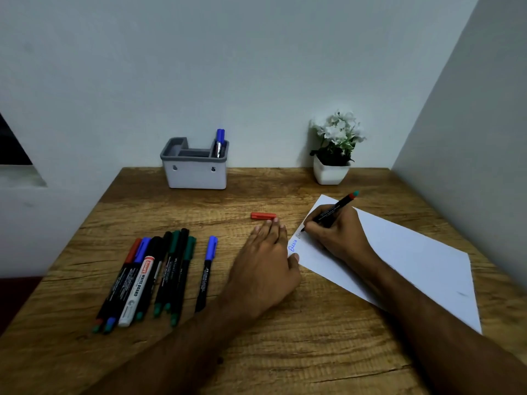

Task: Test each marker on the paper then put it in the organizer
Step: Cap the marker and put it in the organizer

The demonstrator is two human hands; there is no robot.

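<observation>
My right hand (336, 235) grips an uncapped black marker (338, 208) with a red band and teal end, its tip touching the white paper (413, 252) near the paper's left corner, beside blue writing. My left hand (265, 266) lies flat, fingers apart, on the table with the thumb on the paper's edge. The marker's red cap (263, 215) lies on the table just beyond my left fingertips. Several capped markers (151, 277) lie in a bunch at the left, and one blue-capped marker (206, 273) lies apart from them. The grey-white organizer (195, 172) at the back holds one blue marker (220, 142).
A small white pot with white flowers (333, 155) stands at the back right of the wooden table (256, 352). Walls close in behind and at the right. The table's left edge drops off beside the marker bunch.
</observation>
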